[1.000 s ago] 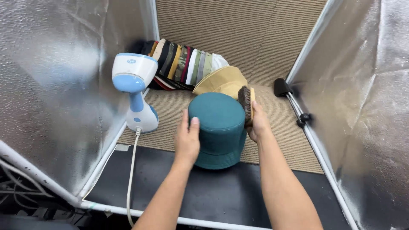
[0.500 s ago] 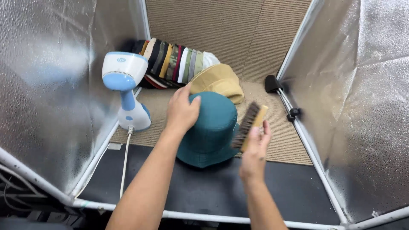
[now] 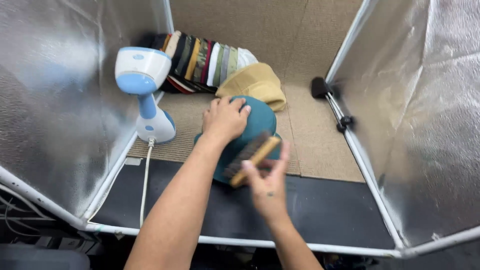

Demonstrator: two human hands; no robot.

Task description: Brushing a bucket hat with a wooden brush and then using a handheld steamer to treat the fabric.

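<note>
Centrally, a teal fabric bucket hat is seen standing crown-up on the tan ribbed mat, its near edge reaching over the black floor strip in front. The left hand is laid flat on the top of the crown, fingers spread and pressed against the fabric, so the hat is steadied rather than gripped. A wooden-backed brush with dark bristles is clamped in the right hand, the fingers closed around its lower end; the bristles are turned toward the near side of the hat and appear to touch it, though the brush is slightly blurred.

Just behind the teal hat, a mustard-yellow fabric hat is lying on the mat, touching or almost touching it. Further back, a row of folded caps in mixed colours is stacked on edge against the rear. To the left, a white and light-blue handheld garment steamer is stood upright near the hat, with its white cord trailing forward across the black strip. Silver reflective panels on white tube frames enclose both sides, and a black clamp is fixed to the right frame.
</note>
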